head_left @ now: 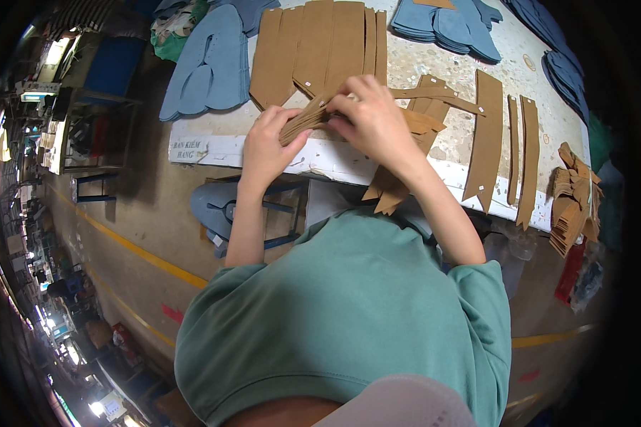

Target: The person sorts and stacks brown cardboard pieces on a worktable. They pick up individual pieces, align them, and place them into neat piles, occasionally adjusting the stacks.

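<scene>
1. a white table [527, 78] bore brown panels [327, 43].
2. the right hand [370, 117] curled its fingers at the brown stack's [306, 124] right end; grip unclear.
3. the left hand's [272, 135] fingers gripped its left end.
4. the brown stack was above the table's near edge.

In front of me, across the top of the frame, stretches a pale, speckled surface [520, 67]. Around me lies a grey-brown floor [135, 192], crossed at the lower left by a yellow line [171, 267], with another yellow stripe [552, 338] at the lower right. A small stool [96, 198] stands toward the left. Down the left edge, bright lamps [96, 408] glow in my dim, cluttered room.
</scene>
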Demonstrator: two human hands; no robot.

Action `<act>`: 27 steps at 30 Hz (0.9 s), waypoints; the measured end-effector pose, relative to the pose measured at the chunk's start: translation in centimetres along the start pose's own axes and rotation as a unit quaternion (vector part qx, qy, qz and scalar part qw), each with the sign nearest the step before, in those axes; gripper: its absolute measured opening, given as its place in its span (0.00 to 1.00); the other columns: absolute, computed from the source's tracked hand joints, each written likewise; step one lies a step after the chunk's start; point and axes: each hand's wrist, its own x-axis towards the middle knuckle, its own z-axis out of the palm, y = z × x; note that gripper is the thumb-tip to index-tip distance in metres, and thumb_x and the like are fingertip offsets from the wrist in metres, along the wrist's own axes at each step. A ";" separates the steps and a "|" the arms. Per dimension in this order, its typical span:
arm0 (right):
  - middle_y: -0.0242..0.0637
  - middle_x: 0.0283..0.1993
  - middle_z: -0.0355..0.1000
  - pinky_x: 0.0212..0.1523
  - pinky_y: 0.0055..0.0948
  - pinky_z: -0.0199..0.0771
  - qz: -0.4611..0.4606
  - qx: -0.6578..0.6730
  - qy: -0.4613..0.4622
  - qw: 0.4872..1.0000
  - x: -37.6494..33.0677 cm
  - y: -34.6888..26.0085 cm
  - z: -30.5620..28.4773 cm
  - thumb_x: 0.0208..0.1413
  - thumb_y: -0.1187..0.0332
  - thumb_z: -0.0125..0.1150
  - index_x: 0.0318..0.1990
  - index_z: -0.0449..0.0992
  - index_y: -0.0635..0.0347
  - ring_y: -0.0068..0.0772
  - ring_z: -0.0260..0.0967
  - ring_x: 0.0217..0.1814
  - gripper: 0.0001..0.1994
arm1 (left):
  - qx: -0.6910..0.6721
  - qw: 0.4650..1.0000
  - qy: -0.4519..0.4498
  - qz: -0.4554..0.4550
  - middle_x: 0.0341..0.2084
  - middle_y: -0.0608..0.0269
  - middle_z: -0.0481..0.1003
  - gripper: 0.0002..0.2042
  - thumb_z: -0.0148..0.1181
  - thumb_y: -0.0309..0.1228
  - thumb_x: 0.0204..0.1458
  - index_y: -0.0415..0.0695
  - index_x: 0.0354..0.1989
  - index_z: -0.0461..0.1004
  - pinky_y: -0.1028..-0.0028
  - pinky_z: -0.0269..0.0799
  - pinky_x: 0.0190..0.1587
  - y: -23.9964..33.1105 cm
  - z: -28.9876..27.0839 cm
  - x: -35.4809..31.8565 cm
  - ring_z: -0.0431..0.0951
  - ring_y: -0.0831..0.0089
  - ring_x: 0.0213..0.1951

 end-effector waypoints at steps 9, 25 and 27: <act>0.37 0.32 0.74 0.42 0.37 0.71 0.104 -0.011 -0.107 0.989 -2.0 2.4 -6.5 0.44 0.66 0.70 0.31 0.79 0.60 0.39 0.71 0.38 0.09 | -0.060 0.994 -0.057 -0.072 0.34 0.60 0.76 0.18 0.71 0.29 0.43 0.40 0.43 0.77 0.74 0.73 0.42 0.0 -0.6 0.2 0.77 0.70 0.36; 0.38 0.35 0.73 0.46 0.39 0.67 0.139 -0.007 -0.118 0.983 -2.8 2.5 -3.9 0.40 0.70 0.70 0.34 0.79 0.60 0.42 0.70 0.46 0.11 | -0.378 0.900 -0.075 -0.201 0.33 0.67 0.77 0.13 0.65 0.31 0.51 0.37 0.42 0.76 0.81 0.71 0.38 -2.5 -3.0 0.4 0.74 0.82 0.34; 0.39 0.35 0.73 0.47 0.40 0.68 0.162 0.012 -0.124 0.979 -2.9 2.2 -4.0 0.40 0.71 0.70 0.33 0.79 0.61 0.42 0.70 0.46 0.10 | -0.478 0.844 -0.053 -0.235 0.34 0.67 0.77 0.13 0.64 0.31 0.53 0.36 0.43 0.76 0.82 0.70 0.39 -2.4 -3.2 1.2 0.74 0.83 0.35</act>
